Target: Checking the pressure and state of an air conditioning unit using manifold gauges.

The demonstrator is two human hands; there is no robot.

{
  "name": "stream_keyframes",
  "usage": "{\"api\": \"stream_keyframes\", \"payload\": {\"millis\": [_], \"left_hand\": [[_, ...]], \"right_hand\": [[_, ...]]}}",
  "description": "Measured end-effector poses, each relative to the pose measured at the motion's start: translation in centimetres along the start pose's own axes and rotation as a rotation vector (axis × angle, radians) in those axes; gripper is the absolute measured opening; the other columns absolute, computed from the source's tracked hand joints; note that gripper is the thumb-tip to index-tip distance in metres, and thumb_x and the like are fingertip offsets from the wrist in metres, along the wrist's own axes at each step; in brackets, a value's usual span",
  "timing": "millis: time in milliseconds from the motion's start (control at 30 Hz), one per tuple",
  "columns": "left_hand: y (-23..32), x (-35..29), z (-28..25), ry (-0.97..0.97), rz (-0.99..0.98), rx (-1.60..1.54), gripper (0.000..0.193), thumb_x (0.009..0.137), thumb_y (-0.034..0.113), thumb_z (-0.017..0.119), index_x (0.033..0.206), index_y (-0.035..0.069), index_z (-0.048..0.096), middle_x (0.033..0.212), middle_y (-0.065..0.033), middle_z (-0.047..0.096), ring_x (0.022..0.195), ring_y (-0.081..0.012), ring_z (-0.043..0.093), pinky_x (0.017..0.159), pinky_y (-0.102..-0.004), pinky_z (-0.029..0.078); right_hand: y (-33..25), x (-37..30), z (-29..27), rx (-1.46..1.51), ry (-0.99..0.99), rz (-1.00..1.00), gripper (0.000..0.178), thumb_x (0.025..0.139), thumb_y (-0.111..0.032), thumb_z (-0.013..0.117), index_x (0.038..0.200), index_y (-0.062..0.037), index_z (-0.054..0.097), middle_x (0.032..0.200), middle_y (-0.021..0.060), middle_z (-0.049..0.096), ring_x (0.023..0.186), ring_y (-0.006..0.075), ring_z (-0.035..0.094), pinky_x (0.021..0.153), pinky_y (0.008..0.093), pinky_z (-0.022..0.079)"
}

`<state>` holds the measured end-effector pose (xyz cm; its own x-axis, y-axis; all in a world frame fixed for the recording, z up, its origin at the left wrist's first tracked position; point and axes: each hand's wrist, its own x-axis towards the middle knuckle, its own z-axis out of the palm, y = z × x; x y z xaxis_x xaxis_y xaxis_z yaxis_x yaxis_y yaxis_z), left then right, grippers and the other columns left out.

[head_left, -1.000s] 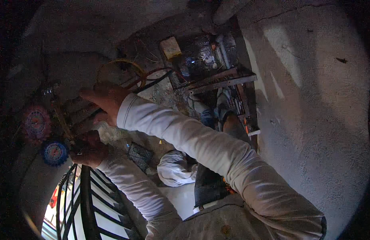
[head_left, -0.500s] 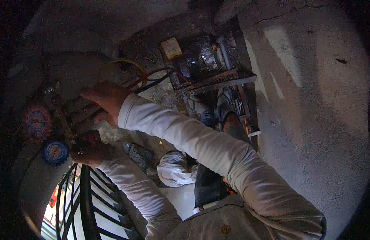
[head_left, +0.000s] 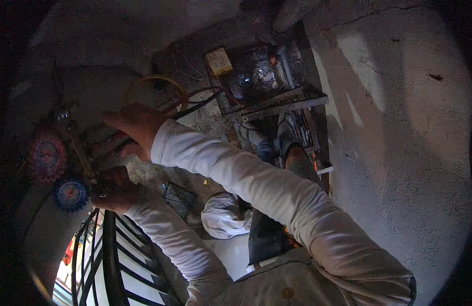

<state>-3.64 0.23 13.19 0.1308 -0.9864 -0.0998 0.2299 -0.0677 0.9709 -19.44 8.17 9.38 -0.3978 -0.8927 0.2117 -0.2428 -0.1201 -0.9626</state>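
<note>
At the far left is a gauge manifold: a metal bar [head_left: 82,153] with a red-rimmed gauge [head_left: 47,154] and a blue-rimmed gauge [head_left: 70,193] beside it. My left hand [head_left: 116,193] is closed round the lower end of this bar, where shadow hides the exact part. Above it, my right hand [head_left: 141,126] closes over dark hoses [head_left: 107,142] that run from the bar. Beyond that hand, a red hose [head_left: 200,92] and a yellow hose [head_left: 157,78] curve toward the back. My right hand covers part of the hoses.
A dark metal frame with a tray [head_left: 284,104] stands at the back, holding a yellowish block [head_left: 218,61]. Black railings [head_left: 111,255] lie at lower left. White cloth bundle [head_left: 223,215] and a dark mesh-like item [head_left: 179,198] are below my arms. A rough wall [head_left: 404,153] rises at right.
Hardly anything differs. Both hands keep their places on the manifold and hoses, with only a slight shift.
</note>
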Motion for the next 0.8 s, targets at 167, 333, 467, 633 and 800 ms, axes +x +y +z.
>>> {"api": "stream_keyframes", "payload": {"millis": [167, 333, 467, 633, 800], "left_hand": [[0.1, -1.3, 1.9, 0.099, 0.028, -0.006, 0.049, 0.076, 0.052, 0.048, 0.099, 0.010, 0.057, 0.085, -0.0082, 0.060, 0.064, -0.0223, 0.055, 0.050, -0.0353, 0.042], [0.2, -0.5, 0.9, -0.050, 0.009, 0.023, 0.048, 0.076, 0.052, 0.049, 0.096, 0.010, 0.058, 0.081, -0.0093, 0.059, 0.060, -0.0227, 0.053, 0.048, -0.0352, 0.042], [0.1, -0.5, 1.0, -0.043, 0.037, 0.043, 0.049, 0.077, 0.052, 0.049, 0.095, 0.007, 0.058, 0.081, -0.0112, 0.059, 0.060, -0.0239, 0.052, 0.048, -0.0358, 0.042], [-0.4, 0.2, 0.8, 0.118, -0.005, -0.101, 0.048, 0.078, 0.050, 0.050, 0.096, 0.007, 0.058, 0.085, -0.0120, 0.058, 0.065, -0.0240, 0.054, 0.052, -0.0360, 0.044], [-0.1, 0.2, -0.5, -0.046, 0.045, -0.054, 0.046, 0.077, 0.050, 0.053, 0.097, 0.009, 0.058, 0.089, -0.0105, 0.058, 0.073, -0.0246, 0.056, 0.061, -0.0373, 0.048]], "right_hand": [[0.5, -0.3, 0.9, -0.010, 0.111, -0.061, 0.075, 0.066, -0.018, 0.076, 0.129, -0.0066, 0.038, 0.109, 0.0179, 0.055, 0.101, 0.0357, 0.051, 0.087, 0.0429, 0.043], [0.5, -0.3, 0.8, 0.014, 0.109, -0.078, 0.075, 0.066, -0.018, 0.076, 0.129, -0.0066, 0.038, 0.109, 0.0179, 0.055, 0.101, 0.0359, 0.051, 0.087, 0.0427, 0.043], [0.8, -0.1, 1.1, -0.010, 0.130, -0.080, 0.074, 0.066, -0.016, 0.076, 0.129, -0.0064, 0.038, 0.109, 0.0177, 0.054, 0.101, 0.0358, 0.051, 0.086, 0.0425, 0.044], [1.5, -0.1, 1.9, 0.000, 0.185, -0.118, 0.074, 0.065, -0.016, 0.077, 0.128, -0.0060, 0.039, 0.106, 0.0181, 0.054, 0.099, 0.0355, 0.052, 0.084, 0.0428, 0.044], [0.3, -0.1, 0.9, 0.024, 0.047, -0.005, 0.074, 0.065, -0.018, 0.077, 0.128, -0.0075, 0.040, 0.105, 0.0167, 0.055, 0.099, 0.0345, 0.052, 0.085, 0.0418, 0.044]]}}
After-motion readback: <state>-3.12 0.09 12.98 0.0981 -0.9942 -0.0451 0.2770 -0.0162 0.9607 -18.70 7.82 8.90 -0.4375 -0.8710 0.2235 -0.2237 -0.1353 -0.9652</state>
